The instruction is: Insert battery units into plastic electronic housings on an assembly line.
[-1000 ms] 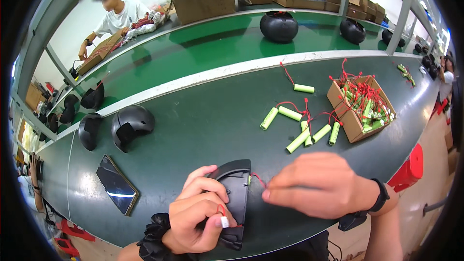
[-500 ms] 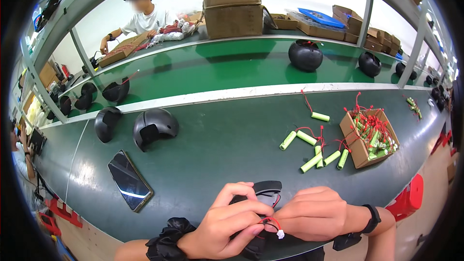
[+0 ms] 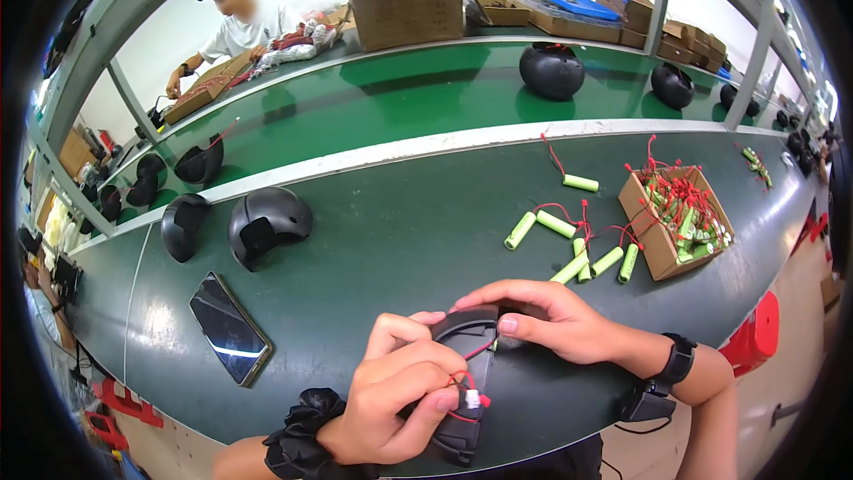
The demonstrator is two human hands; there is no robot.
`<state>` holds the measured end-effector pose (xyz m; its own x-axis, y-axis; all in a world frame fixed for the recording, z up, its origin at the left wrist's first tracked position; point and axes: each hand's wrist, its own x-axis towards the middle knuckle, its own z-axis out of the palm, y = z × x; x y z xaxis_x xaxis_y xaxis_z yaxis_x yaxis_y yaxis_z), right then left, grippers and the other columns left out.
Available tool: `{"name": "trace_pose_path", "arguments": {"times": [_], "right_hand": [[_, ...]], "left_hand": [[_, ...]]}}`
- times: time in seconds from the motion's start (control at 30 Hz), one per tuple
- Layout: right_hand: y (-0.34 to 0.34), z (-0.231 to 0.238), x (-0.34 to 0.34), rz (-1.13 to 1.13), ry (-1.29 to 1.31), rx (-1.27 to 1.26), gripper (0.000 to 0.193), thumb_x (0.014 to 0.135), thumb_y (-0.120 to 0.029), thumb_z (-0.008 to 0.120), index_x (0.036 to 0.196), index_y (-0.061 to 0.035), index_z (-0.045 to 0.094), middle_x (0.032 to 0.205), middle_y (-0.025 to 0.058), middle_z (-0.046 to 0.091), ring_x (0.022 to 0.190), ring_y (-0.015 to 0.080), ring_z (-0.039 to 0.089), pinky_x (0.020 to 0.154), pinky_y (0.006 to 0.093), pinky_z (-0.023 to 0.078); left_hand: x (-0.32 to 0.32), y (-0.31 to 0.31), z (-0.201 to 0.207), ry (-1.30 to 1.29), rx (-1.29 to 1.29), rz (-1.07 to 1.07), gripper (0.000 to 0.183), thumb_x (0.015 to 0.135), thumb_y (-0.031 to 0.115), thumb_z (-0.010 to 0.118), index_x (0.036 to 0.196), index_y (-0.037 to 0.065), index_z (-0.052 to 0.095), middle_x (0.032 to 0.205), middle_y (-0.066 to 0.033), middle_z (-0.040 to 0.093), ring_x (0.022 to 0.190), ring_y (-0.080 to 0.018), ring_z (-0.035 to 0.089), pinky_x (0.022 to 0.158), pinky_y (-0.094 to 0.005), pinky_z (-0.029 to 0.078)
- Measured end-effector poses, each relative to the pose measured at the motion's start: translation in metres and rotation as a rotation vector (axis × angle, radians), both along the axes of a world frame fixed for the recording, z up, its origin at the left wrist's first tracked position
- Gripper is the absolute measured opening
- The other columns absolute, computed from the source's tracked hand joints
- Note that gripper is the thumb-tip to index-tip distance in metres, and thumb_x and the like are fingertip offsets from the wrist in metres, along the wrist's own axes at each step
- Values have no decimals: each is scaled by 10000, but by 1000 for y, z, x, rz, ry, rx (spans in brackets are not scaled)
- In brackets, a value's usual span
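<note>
At the near edge of the bench I have a black curved plastic housing [image 3: 468, 324], standing tilted between my hands. My left hand [image 3: 400, 391] is closed, its thumb and fingertips pinching thin red and black wires [image 3: 465, 380]. A white connector [image 3: 472, 399] with a red plug at its side pokes out by those fingertips. My right hand [image 3: 569, 324] grips the housing's upper right rim, thumb on the near side and fingers over the far side. A sliver of green shows inside the housing near that thumb. My left fingers hide part of the housing.
Several green battery cells [image 3: 607, 262] with red leads lie ahead right, beside a cardboard box [image 3: 662, 253] full of them. A phone [image 3: 231, 329] and two black shells [image 3: 271, 224] are on the left. Beyond the white rail, a green belt [image 3: 391, 107] carries more shells; a person works behind it.
My right hand has left the wires by my left fingers and moved up and away onto the housing's rim. The housing now shows more upright. The whole view has shifted slightly.
</note>
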<state>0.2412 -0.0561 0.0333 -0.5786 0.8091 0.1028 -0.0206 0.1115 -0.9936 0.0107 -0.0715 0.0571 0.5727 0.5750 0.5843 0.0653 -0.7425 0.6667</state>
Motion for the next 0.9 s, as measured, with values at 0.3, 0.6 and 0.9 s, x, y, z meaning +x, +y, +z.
{"name": "trace_pose_path", "arguments": {"times": [0.3,0.6,0.9], "right_hand": [[-3,-1,-3,-2,166,-199,372,937,-159,581,1272,-7,523,1194,71,566,1115,135,516,969,288,414],[-11,1,-4,-18,183,-141,446,874,-76,653,1285,8,504,1224,99,573,1137,156,535,996,311,417],[-12,-3,-4,-26,144,-43,462,873,-56,641,1305,10,490,1211,105,585,1110,155,552,984,309,427]], "left_hand": [[2,-1,-2,-30,-22,30,131,827,105,598,708,54,583,824,-35,639,797,-218,464,932,-469,415],[4,-3,1,-4,-5,9,126,814,86,585,691,59,579,813,-26,642,809,-221,454,934,-458,399],[4,-4,0,1,-15,15,131,811,97,597,685,64,581,801,-27,641,808,-225,461,925,-459,392]]}}
